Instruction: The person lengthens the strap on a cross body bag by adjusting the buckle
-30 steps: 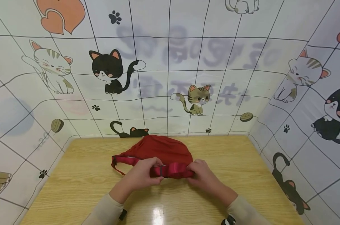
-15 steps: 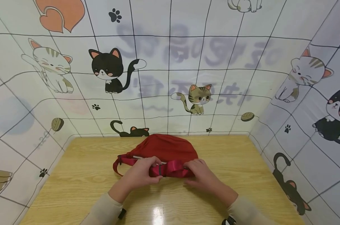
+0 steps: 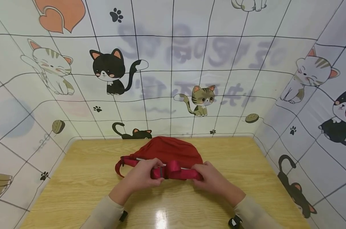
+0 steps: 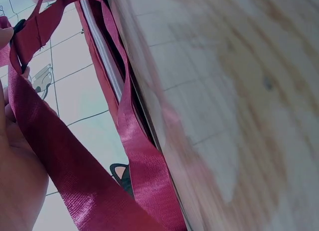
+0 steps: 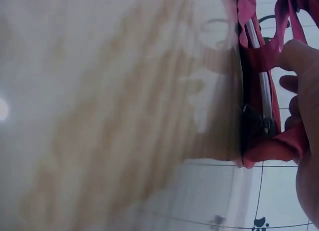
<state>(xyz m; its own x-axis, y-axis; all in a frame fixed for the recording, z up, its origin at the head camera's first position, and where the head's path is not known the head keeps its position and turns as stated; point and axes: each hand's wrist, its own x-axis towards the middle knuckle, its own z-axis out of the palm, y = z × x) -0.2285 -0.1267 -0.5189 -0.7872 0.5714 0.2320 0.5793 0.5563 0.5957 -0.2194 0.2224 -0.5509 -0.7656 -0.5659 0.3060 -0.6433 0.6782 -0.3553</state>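
Note:
A red waist bag (image 3: 173, 148) lies toward the back of the table, its magenta webbing strap (image 3: 190, 174) drawn up along the near side. My left hand (image 3: 144, 174) pinches the strap beside a dark strap slider (image 3: 161, 172); the left wrist view shows the same slider (image 4: 19, 32) at the fingertips. On the strap's other side, my right hand (image 3: 210, 179) pinches the webbing between thumb and fingers. Between both hands a loop of strap (image 3: 173, 166) bulges upward. The bag's pale zipper (image 5: 265, 94) runs behind the strap in the right wrist view.
The wood-grain table (image 3: 90, 190) extends around the bag on both sides. A cloth wall (image 3: 158, 111) printed with cats and grid lines stands right behind the bag and along both sides. Another strap loop (image 3: 118, 167) trails off the bag's left end.
My right hand has slid a little rightward along the strap. The loop between the hands now stands more upright and further left. The bag has shifted slightly right; my left hand stays nearly in place.

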